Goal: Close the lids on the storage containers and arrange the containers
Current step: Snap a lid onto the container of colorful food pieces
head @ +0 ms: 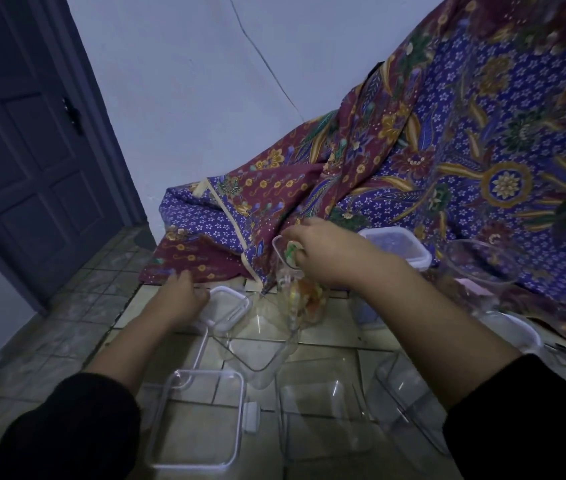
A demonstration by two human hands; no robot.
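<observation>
My right hand (323, 252) is closed around the rim of a tall clear container (300, 292) with colourful contents, held tilted above the tiled floor. My left hand (179, 296) rests on a white-rimmed clear lid (229, 308), fingers curled over its left edge. Below them stands an empty clear container (259, 344). Nearer to me lie a lid with white rim and clips (198, 417) and two more empty clear containers (323, 420) (409, 400). A lidded container (396, 249) sits behind my right wrist.
A patterned purple and maroon cloth (430, 161) drapes over something at the back and right. A clear glass bowl (479, 261) stands on it at the right, with a white-rimmed piece (517, 332) below. A dark door (28, 150) is at the left.
</observation>
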